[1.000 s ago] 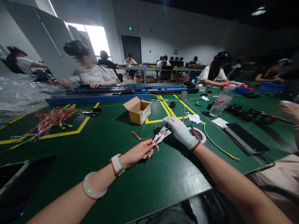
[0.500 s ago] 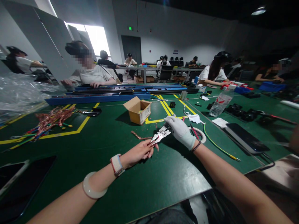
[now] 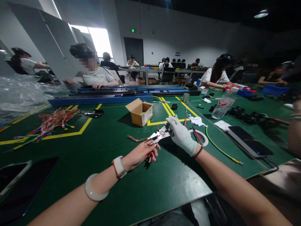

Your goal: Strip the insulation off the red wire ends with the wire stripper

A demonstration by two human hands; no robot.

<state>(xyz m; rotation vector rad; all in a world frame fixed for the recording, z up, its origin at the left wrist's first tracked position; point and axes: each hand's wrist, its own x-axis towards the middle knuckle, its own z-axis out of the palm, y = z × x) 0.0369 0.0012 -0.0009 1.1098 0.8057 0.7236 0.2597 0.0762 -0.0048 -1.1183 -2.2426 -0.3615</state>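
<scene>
My bare left hand (image 3: 142,153), with a watch band and a pale bangle on the arm, is curled at the jaws of the wire strippers. Something small and reddish shows among its fingers, too small to name. In a white glove, my right hand (image 3: 181,135) grips the wire strippers (image 3: 162,133) by the handles, which its palm mostly hides. Their jaws are parted and point left, just over my left fingertips. A strand of bare copper wire (image 3: 136,139) runs behind my left hand toward the jaws. Beyond it stands an open cardboard box (image 3: 139,117) with small bits inside.
Copper-ended wires (image 3: 57,121) lie heaped at left, near plastic wrap (image 3: 21,91). To the right are a tape roll (image 3: 205,138), a green-yellow wire (image 3: 218,147), a water bottle (image 3: 222,106) and a power bank (image 3: 250,141). Blue rails (image 3: 101,99) cross the back; co-workers sit around.
The wire strippers have shifted slightly left and their jaws have opened. The copper strand has slid a little left. My left fingers have spread slightly beneath the jaws.
</scene>
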